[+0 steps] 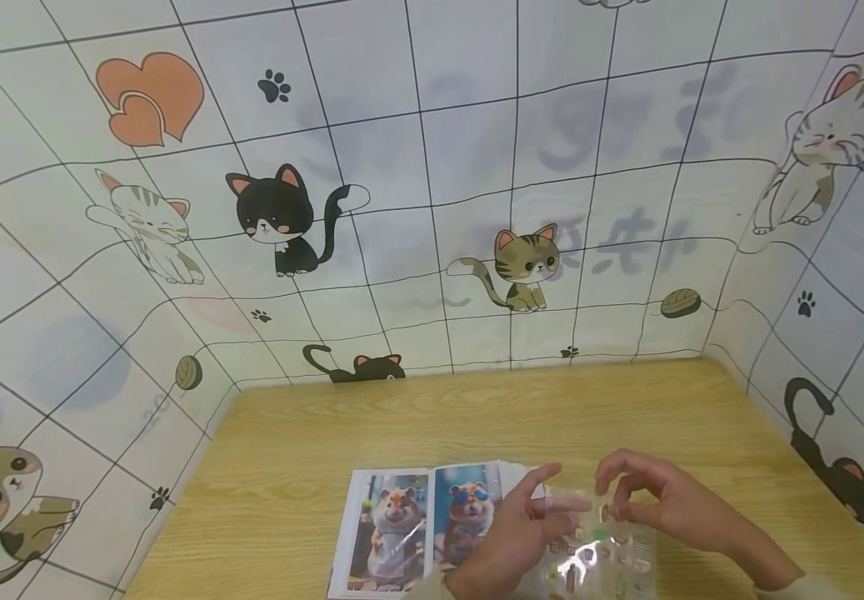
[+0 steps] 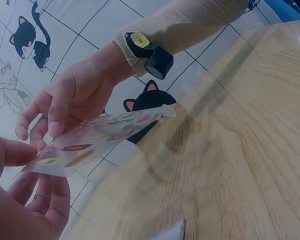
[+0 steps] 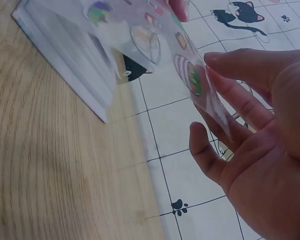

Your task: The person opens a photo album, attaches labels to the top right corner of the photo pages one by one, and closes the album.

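Observation:
A clear sticker sheet point(image 1: 581, 571) with small colourful food pictures is held up above the table. My left hand point(image 1: 510, 533) grips its near side, the thumb point(image 2: 17, 152) over the top and the other fingers underneath. At the opposite edge, my right hand point(image 1: 675, 504) pinches the sheet, its thumb point(image 3: 240, 62) at the front and fingers showing through the plastic behind. A striped sticker with green on it point(image 3: 190, 75) sits close to that thumb. Left of the sheet lies a photo album point(image 1: 342, 533), spread at two hamster pictures and partly covered by my left hand.
The wood-grain table point(image 1: 282, 450) extends behind and to both sides of the album. White grid-patterned sheeting point(image 1: 402, 208) with cartoon cats encloses the table at the back and sides. A black device point(image 2: 157, 62) is strapped on the right wrist.

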Demonstrator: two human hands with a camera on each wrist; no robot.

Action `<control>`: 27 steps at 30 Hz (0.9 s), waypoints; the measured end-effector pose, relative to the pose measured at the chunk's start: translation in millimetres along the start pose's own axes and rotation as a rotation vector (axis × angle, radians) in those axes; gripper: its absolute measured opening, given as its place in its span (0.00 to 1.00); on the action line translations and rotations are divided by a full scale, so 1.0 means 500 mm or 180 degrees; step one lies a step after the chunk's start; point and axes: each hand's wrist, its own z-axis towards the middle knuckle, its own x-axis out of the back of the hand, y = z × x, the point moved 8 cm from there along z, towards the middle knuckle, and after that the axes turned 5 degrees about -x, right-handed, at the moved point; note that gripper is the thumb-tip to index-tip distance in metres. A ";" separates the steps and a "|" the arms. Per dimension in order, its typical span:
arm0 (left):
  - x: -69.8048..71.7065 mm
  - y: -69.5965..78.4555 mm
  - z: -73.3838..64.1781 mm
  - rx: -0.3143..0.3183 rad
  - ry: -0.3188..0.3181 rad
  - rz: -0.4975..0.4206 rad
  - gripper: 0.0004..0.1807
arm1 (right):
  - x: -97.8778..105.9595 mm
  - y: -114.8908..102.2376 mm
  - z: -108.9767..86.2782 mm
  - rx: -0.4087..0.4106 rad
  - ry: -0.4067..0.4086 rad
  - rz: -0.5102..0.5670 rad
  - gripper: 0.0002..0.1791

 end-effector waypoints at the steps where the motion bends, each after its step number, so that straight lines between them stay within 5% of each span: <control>1: -0.001 0.001 0.000 -0.0009 -0.0010 0.0003 0.34 | -0.001 -0.001 0.000 -0.0011 0.0025 -0.0084 0.15; 11: 0.001 0.000 0.002 -0.0020 0.0089 -0.0103 0.29 | -0.004 0.003 -0.002 -0.0173 0.0314 -0.0682 0.11; 27: 0.005 -0.001 0.003 -0.0056 0.0270 0.0024 0.31 | -0.006 -0.007 -0.008 -0.0019 0.0651 -0.0845 0.12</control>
